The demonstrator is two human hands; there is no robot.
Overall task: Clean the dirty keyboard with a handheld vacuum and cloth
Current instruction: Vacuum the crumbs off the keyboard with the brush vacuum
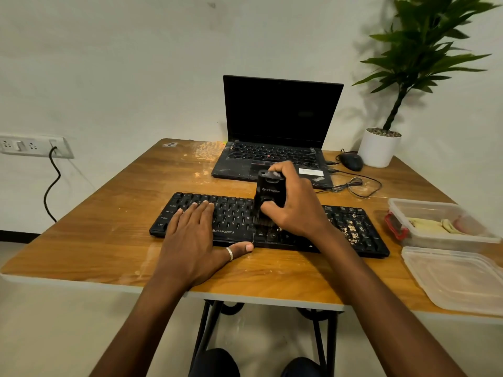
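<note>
Vacuuming step in hand. Black plastic keyboard lies mid wooden tabletop. Left hand flat, fingers straight, steadying key rows. Right hand grips black handheld vacuum, brush on middle keys. Crumbs remain at right end; next sweep likely rightward. Cloth not seen.

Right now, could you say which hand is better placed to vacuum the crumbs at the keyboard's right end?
The right hand: it grips the handheld vacuum beside the crumbs; the left hand lies flat on the keyboard, farther away.
</note>
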